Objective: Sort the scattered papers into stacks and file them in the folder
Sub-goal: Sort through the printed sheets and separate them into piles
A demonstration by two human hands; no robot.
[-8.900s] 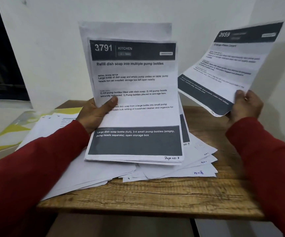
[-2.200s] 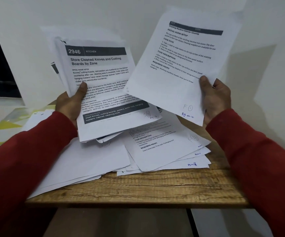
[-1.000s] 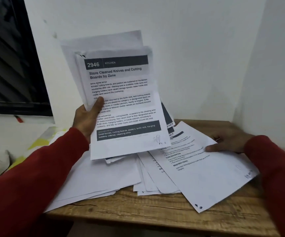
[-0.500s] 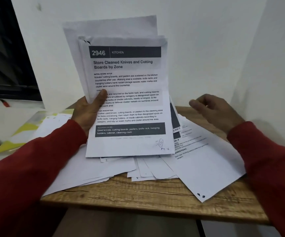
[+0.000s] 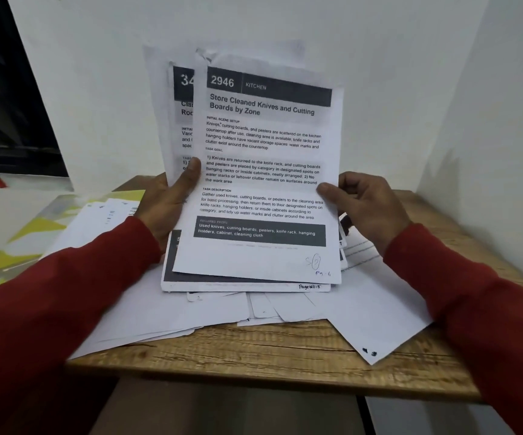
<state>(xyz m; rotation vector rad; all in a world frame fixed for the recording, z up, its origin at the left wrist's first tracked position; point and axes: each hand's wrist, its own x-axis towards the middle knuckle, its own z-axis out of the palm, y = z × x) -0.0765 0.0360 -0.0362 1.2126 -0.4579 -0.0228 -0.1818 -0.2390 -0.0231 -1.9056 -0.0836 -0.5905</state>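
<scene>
On the wooden table [image 5: 285,356] against the white wall I am looking at the whole sorting job mid-way: loose papers [image 5: 166,318] are lying fanned and overlapping across most of the top, none of them squared into stacks yet. Off to the left, the yellow-patterned folder [image 5: 24,243] is lying partly under a few sheets, and I am judging that nothing is being filed there so far. Above the spread I am holding an upright bundle [image 5: 185,127] of printed pages, its lower edge just over the scattered ones. Its front sheet [image 5: 263,183] (headed 2946, Kitchen) is sitting shifted to the right of the pages behind. I am reading this as the sorting step: peeling that front sheet off to place it. The next move is calling for a clean separation of one page only, then a spot on the table chosen for its pile. My left hand [image 5: 169,208] is clasping the bundle's left edge, thumb across the front. My right hand [image 5: 370,208] is pinching the front sheet's right edge, thumb on its face and fingers curled behind.
</scene>
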